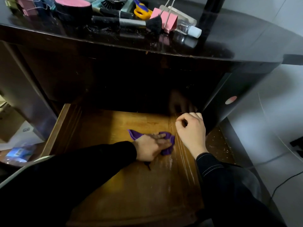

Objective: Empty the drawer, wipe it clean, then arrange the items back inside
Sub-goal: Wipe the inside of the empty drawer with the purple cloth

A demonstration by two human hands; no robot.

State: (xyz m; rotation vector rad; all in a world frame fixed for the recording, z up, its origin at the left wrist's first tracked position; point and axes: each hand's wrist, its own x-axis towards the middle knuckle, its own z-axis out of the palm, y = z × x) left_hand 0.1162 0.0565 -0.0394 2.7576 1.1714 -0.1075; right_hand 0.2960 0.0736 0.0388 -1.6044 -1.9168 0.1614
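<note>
The wooden drawer [114,185] is pulled out below the dark desk, and its bottom is bare except for a cloth. My left hand [151,147] presses a purple cloth [168,141] flat against the drawer bottom near the right wall. My right hand [191,130] rests with curled fingers on the drawer's right side rail, nothing visible in it. Up on the desk top lie the drawer's items: a makeup brush [124,22], yellow and blue scissors [141,11], a pink binder clip [165,18], a clear small bottle [185,25] and a pink-lidded round tin [73,7].
The glossy black desk top [229,38] overhangs the drawer. A dark cable [282,184] runs over the pale floor at the right. At the left stand a cardboard box [9,125] and a blue packet [18,153].
</note>
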